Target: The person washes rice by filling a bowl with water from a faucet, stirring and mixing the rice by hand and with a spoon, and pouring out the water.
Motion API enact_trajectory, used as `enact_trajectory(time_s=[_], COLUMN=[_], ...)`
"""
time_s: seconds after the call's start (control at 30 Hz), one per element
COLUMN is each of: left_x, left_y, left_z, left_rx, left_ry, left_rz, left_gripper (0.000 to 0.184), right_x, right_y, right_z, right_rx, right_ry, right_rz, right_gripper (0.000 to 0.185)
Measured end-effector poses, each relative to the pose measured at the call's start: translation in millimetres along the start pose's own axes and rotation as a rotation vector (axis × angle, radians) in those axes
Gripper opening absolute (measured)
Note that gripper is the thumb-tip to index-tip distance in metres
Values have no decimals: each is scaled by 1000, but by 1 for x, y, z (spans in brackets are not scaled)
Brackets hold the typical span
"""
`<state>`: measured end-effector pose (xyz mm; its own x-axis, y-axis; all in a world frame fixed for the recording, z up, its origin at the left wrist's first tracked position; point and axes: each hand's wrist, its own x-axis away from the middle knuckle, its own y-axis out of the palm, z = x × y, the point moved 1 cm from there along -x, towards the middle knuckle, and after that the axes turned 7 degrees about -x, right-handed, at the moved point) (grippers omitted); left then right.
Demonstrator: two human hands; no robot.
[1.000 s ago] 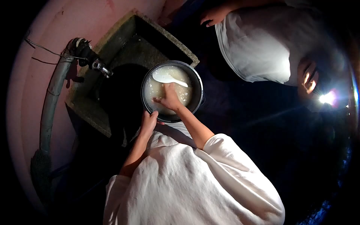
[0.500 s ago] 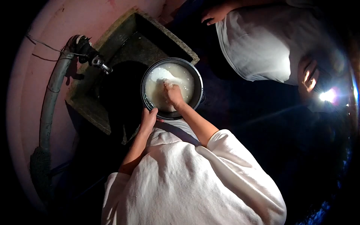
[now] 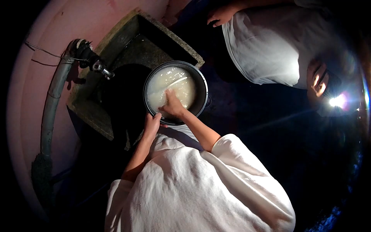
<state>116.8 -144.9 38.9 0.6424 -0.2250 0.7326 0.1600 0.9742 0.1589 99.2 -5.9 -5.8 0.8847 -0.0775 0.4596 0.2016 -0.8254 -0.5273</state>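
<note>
A round dark pot holds cloudy whitish water, with a pale curved streak across its surface. My left hand grips the pot's near-left rim, thumb on top and fingers underneath. Inside the pot, my right hand dips into the water with thumb and fingers apart. Its fingertips are partly hidden by the milky liquid, and nothing shows in its grasp. What lies at the bottom cannot be made out.
A rough stone basin stands beyond and left of the pot. Over it juts a metal tap on a grey pipe along the pink wall. At upper right stands another person in a light shirt, near a bright lamp.
My right hand has shifted slightly left and towards me in the pot, its fingers spreading. The white mound at the water's surface has gone from sight. My left hand still grips the rim.
</note>
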Motion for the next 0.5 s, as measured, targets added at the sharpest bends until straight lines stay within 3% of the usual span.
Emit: enact_trajectory(time_s=[0.03, 0.1, 0.13, 0.17, 0.23, 0.3, 0.37, 0.4, 0.47, 0.5], left_x=[-2, -4, -3, -3, 4, 6, 0, 0, -1, -1], left_y=[-1, -4, -4, -2, 3, 3, -1, -1, -4, -5], left_z=[-4, -7, -6, -4, 7, 9, 2, -1, -4, -4], left_rx=[-4, -11, -28, -42, -19, 2, -18, -17, -41, -39], left_ry=[2, 5, -19, -43, -26, -7, -22, -18, -14, -14], left_rz=[-8, -17, -16, -20, -13, -3, -58, -62, -61, -60], left_gripper=[27, 27, 27, 26, 26, 25, 25, 25, 25, 25], right_x=[-6, -19, -9, -6, -6, -12, -16, -18, -16, -8], right_y=[6, 11, -9, -16, -18, -14, -22, -28, -44, -53], right_z=[3, 8, -23, -33, -40, -31, -23, -20, -11, -10], right_rx=[-2, -588, -659, -655, -1009, -987, -682, -680, -155, -153], right_ry=[-1, -98, 159, 161, 286, 199, 450, 447, 436, 435], right_rz=[1, -157, -199, -192, -104, 2, 64, 69, -3, -4], right_gripper=[83, 59, 35, 35, 31, 24, 23, 23, 31, 31])
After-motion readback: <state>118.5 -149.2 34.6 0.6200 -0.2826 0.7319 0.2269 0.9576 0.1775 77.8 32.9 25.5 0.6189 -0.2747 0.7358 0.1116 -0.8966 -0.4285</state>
